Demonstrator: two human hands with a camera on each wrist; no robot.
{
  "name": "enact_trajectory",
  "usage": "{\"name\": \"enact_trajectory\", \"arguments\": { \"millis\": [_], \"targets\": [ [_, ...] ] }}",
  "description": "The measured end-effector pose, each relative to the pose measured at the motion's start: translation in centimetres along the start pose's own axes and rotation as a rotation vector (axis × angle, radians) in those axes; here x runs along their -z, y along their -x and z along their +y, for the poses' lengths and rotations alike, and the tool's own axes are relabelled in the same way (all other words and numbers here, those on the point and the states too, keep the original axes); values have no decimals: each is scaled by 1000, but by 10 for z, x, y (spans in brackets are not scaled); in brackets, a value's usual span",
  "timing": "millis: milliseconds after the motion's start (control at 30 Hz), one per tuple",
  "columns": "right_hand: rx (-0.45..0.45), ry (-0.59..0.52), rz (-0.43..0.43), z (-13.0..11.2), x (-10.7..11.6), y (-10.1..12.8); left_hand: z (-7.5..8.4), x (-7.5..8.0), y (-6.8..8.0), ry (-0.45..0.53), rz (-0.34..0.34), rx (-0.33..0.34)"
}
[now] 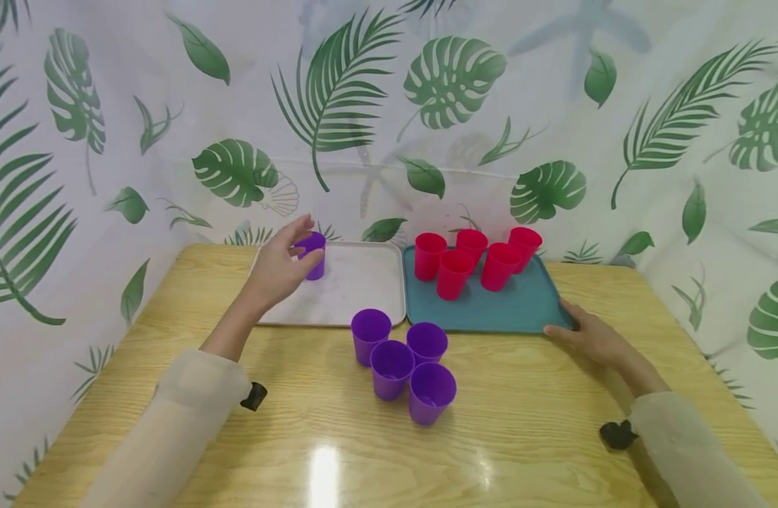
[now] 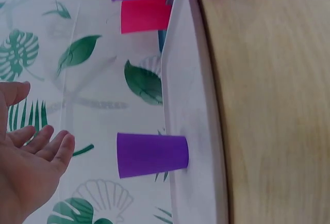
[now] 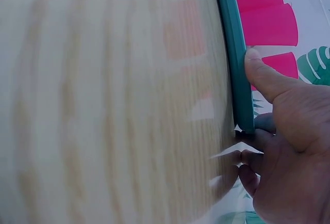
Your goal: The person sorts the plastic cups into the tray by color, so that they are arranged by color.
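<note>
Left hand (image 1: 281, 264) open, fingers loose, just beside purple cup (image 1: 312, 255) upright on white tray (image 1: 357, 296), centre-left of frame; cup likely light, stiff, smooth plastic, best pinched round sidewall; right hand (image 1: 592, 339) holds teal tray (image 1: 522, 307) corner

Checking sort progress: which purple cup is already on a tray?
The lone purple cup at the white tray's far left corner, beside the left hand. The other four purple cups stand clustered on the table.
</note>
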State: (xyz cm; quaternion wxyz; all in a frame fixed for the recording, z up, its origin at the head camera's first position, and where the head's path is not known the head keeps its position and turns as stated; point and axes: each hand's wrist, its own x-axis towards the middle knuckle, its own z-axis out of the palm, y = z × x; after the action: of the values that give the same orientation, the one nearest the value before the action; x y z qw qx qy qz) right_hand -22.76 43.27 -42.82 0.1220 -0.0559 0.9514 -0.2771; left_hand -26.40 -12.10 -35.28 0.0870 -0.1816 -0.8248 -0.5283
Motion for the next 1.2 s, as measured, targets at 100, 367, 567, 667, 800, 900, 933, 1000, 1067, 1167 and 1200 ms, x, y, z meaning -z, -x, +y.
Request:
{"name": "enact_trajectory", "arguments": {
  "millis": [100, 367, 567, 667, 800, 900, 933, 1000, 1067, 1167, 1200],
  "targets": [
    [2, 6, 2, 1, 0, 0, 4, -6, 10, 61, -98, 13],
    [-1, 14, 5, 2, 0, 0, 7, -15, 29, 117, -255, 24],
    [-8, 20, 2, 3, 0, 0, 5, -24, 39, 150, -296, 18],
    [-2, 17, 3, 4, 0, -1, 2, -30, 44, 149, -299, -18],
    [1, 11, 2, 5, 0, -2, -1, -40, 50, 134, -320, -53],
    [-2, 8, -1, 6, 0, -2, -3, -46, 54, 131, -341, -54],
    [-2, 8, -2, 6, 0, -2, -3, -47, 55, 134, -349, -50],
    [-3, 10, -2, 6, 0, -2, -4, -50, 58, 138, -361, -43],
    [-3, 10, -3, 6, -1, -2, -5, -52, 59, 146, -371, -37],
    [3, 9, -1, 6, -1, -2, -6, -54, 61, 157, -384, -25],
    [5, 8, -1, 6, -1, -2, -7, -55, 62, 160, -389, -21]
  ]
}}
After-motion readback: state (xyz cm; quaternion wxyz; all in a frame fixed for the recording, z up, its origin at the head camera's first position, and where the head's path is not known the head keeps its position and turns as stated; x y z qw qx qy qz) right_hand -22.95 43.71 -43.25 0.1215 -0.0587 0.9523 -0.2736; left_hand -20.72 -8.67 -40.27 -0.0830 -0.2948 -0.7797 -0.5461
